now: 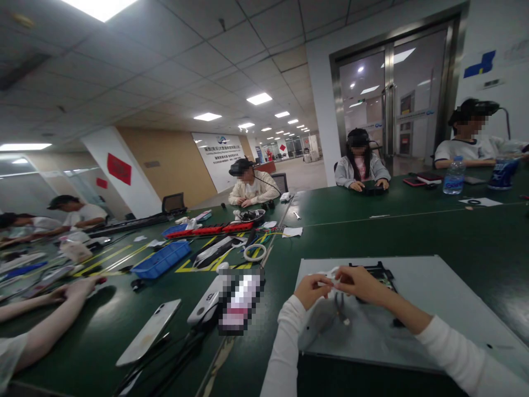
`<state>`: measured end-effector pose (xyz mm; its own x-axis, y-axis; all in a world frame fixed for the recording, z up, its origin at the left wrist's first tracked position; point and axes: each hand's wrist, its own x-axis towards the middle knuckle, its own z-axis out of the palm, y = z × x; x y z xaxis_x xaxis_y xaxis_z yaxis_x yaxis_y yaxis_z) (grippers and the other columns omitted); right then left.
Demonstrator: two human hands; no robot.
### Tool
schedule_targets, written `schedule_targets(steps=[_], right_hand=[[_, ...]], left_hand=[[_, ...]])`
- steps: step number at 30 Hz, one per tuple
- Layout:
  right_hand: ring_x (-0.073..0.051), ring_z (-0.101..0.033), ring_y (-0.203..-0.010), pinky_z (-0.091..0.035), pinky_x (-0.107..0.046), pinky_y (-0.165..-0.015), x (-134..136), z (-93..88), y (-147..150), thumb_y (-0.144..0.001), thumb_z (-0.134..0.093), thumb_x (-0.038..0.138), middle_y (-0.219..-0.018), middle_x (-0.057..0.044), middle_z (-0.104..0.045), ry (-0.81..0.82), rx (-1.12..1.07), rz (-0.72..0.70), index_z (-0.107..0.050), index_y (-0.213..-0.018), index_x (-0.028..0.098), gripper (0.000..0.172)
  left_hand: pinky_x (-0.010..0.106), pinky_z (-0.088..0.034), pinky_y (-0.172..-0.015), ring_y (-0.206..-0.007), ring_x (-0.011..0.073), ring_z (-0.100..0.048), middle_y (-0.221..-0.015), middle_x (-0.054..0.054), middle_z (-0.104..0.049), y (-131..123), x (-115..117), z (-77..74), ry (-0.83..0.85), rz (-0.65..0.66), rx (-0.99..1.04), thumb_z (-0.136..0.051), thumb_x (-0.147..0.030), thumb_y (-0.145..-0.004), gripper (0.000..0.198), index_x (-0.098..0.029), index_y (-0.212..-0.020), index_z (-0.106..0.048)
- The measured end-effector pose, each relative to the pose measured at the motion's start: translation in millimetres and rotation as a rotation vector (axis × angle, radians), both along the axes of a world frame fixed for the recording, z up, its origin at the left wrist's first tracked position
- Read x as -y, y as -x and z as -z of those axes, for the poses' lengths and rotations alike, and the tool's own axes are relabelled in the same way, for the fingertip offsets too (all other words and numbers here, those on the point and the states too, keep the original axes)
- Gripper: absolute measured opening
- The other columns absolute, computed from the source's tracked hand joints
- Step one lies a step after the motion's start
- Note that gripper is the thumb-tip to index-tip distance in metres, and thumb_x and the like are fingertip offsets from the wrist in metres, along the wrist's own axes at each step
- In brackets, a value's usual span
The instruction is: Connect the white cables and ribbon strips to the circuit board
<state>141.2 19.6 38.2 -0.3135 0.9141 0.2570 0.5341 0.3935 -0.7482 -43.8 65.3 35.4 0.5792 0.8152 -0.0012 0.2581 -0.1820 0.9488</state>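
A small, thin, white piece [330, 274], blurred in its details, sits between the fingertips of our left hand [311, 291] and our right hand [359, 284]. Both hands are closed in a pinch on it and nearly meet. A grey, looped cable [340, 310] hangs just below our fingers; we cannot tell whether it joins the piece. Beneath lies a flat, pale grey, rectangular panel [359, 344], with a black frame around a green board [388, 283] partly behind our right hand, all on the dark green surface [438, 223].
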Motion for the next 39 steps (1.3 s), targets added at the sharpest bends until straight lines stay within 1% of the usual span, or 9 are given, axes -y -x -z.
schedule_targets(steps=[4,7,13,15,18,22,28,32,39], right_hand=[[-0.01,-0.053,-0.054,-0.037,-0.02,-0.053,19,12.7,3,-0.076,-0.047,0.029,-0.062,0.001,-0.058,0.057,-0.083,0.129,-0.053,-0.074,0.017,0.013],[-0.011,-0.054,-0.055,-0.038,-0.021,-0.054,26,14.8,8,-0.077,-0.045,0.028,-0.062,0.001,-0.058,0.083,-0.109,0.18,-0.053,-0.078,0.018,0.013],[-0.013,-0.054,-0.063,-0.035,-0.021,-0.059,35,11.7,16,-0.074,-0.045,0.02,-0.065,0.0,-0.06,0.007,0.047,0.292,-0.056,-0.076,0.018,0.012],[-0.012,-0.055,-0.066,-0.034,-0.02,-0.06,36,13.3,18,-0.074,-0.043,0.016,-0.068,-0.001,-0.061,0.024,0.131,0.324,-0.057,-0.076,0.018,0.014],[-0.012,-0.056,-0.07,-0.033,-0.02,-0.062,35,18.1,21,-0.075,-0.041,0.014,-0.072,-0.002,-0.061,0.036,0.295,0.359,-0.057,-0.078,0.017,0.017],[-0.015,-0.057,-0.073,-0.032,-0.022,-0.061,34,25.1,25,-0.077,-0.04,0.015,-0.076,-0.003,-0.062,0.041,0.394,0.369,-0.056,-0.079,0.017,0.016],[-0.019,-0.058,-0.077,-0.034,-0.025,-0.063,35,31.4,31,-0.081,-0.036,0.017,-0.079,-0.007,-0.061,0.021,0.495,0.379,-0.054,-0.085,0.017,0.018],[-0.022,-0.059,-0.076,-0.037,-0.027,-0.062,39,30.5,34,-0.083,-0.034,0.02,-0.079,-0.008,-0.061,0.005,0.553,0.383,-0.055,-0.09,0.018,0.021],[-0.024,-0.06,-0.073,-0.041,-0.029,-0.06,47,21.3,33,-0.084,-0.031,0.017,-0.078,-0.01,-0.061,-0.004,0.705,0.364,-0.058,-0.088,0.019,0.027]], left_hand=[[0.024,-0.044,-0.055,-0.053,0.0099,-0.053,-0.061,0.002,-0.059,-5,1,2.5,0.013,-0.053,-0.02,-0.067,-0.036,-0.059,0.032,-0.011,-0.079,-0.065],[0.024,-0.045,-0.055,-0.053,0.0095,-0.053,-0.062,0.001,-0.06,-8,0,8.5,0.011,-0.125,-0.036,-0.067,-0.032,-0.059,0.029,-0.011,-0.079,-0.064],[0.021,-0.043,-0.052,-0.05,0.0081,-0.051,-0.06,-0.002,-0.058,-13,-3,20.4,-0.012,-0.154,-0.057,-0.061,-0.018,-0.061,0.02,-0.013,-0.08,-0.06],[0.021,-0.042,-0.052,-0.05,0.0084,-0.05,-0.058,-0.003,-0.057,-15,-3,22.6,-0.065,-0.21,-0.128,-0.058,-0.016,-0.063,0.013,-0.013,-0.076,-0.059],[0.019,-0.039,-0.052,-0.052,0.0085,-0.048,-0.056,-0.004,-0.055,-19,-2,24.7,-0.236,-0.254,-0.285,-0.058,-0.015,-0.063,0.007,-0.014,-0.07,-0.06],[0.019,-0.036,-0.054,-0.053,0.0082,-0.045,-0.056,-0.005,-0.051,-23,-3,29.1,-0.427,-0.223,-0.44,-0.061,-0.015,-0.062,0.008,-0.016,-0.07,-0.061],[0.021,-0.038,-0.061,-0.06,0.0098,-0.047,-0.062,-0.003,-0.05,-23,-9,36.2,-0.522,-0.15,-0.549,-0.062,-0.013,-0.063,0.011,-0.017,-0.073,-0.061],[0.021,-0.039,-0.067,-0.071,0.0107,-0.049,-0.08,0.0,-0.052,-21,-7,34.5,-0.581,-0.154,-0.586,-0.062,-0.018,-0.065,0.012,-0.018,-0.077,-0.06],[0.022,-0.039,-0.069,-0.081,0.0128,-0.052,-0.096,0.001,-0.05,-15,5,19.0,-0.516,-0.239,-0.771,-0.061,-0.033,-0.068,0.021,-0.022,-0.085,-0.055]])
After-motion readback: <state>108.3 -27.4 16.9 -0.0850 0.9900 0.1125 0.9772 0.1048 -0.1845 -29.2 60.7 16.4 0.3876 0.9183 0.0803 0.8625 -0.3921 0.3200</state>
